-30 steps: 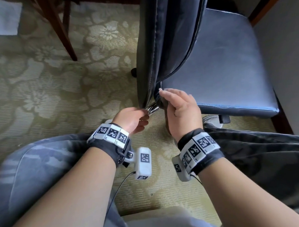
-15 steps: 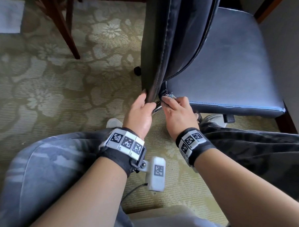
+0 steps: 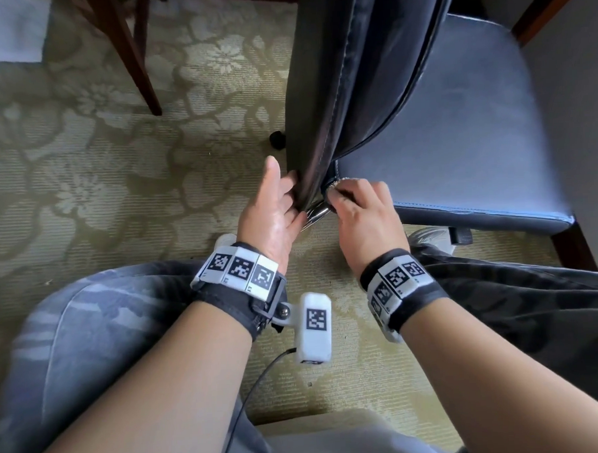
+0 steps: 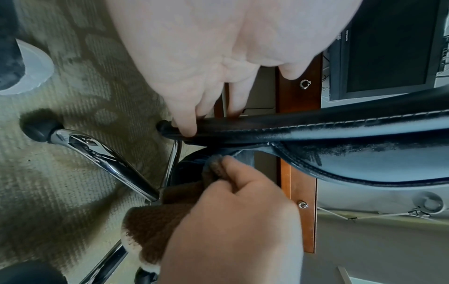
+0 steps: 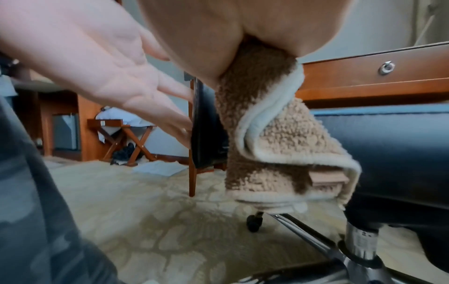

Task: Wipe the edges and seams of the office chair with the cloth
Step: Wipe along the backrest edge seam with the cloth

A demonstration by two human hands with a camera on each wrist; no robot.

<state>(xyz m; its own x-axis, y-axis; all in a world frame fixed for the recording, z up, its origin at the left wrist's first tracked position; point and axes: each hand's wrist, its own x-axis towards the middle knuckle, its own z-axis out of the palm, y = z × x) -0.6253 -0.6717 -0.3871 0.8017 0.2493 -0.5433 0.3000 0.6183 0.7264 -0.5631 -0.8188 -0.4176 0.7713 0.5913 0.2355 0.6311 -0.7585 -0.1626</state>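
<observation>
The black leather office chair stands ahead, its backrest (image 3: 349, 73) upright and its seat (image 3: 458, 133) to the right. My left hand (image 3: 287, 192) lies with straight fingers (image 4: 189, 123) against the backrest's lower corner (image 4: 279, 128), thumb up. My right hand (image 3: 346, 195) grips a brown fleecy cloth (image 5: 264, 134) with a pale hem. It pushes a bunched tip of the cloth (image 4: 213, 163) into the seam where the backrest meets the seat. The remainder of the cloth (image 4: 150, 228) hangs below the fist.
Chrome base legs (image 4: 102, 155) with black castors (image 4: 39, 128) spread under the seat, round a chrome column (image 5: 362, 244). A wooden desk with ring-pull drawers (image 5: 386, 68) stands beyond the chair. Wooden chair legs (image 3: 129, 55) stand at the left on flowered carpet (image 3: 83, 174). My knees flank both arms.
My left hand has left the chrome bar, uncurled and risen to lie flat on the backrest's lower corner. My right hand has curled round the cloth at the seam.
</observation>
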